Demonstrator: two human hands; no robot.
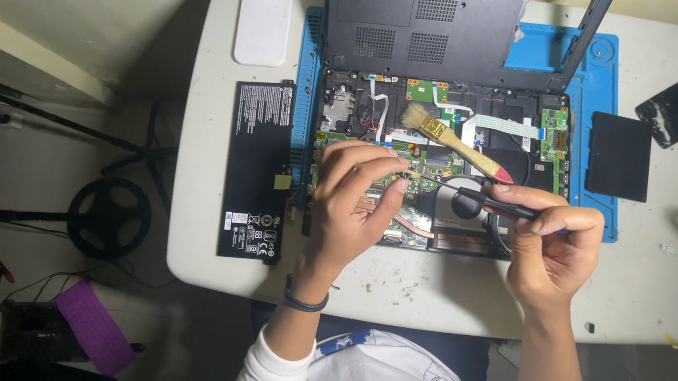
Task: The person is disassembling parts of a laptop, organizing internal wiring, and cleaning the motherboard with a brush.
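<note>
A black screwdriver (494,202) is gripped in the right hand (553,248), its tip reaching left to the pinched fingertips of the left hand (359,197), over the opened laptop (441,167) on the counter (637,277).

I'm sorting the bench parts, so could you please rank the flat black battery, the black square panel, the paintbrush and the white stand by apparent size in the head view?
1. Flat black battery, clearly largest.
2. Black square panel and white stand: too alike to rank.
3. Paintbrush, the slimmest.
</note>
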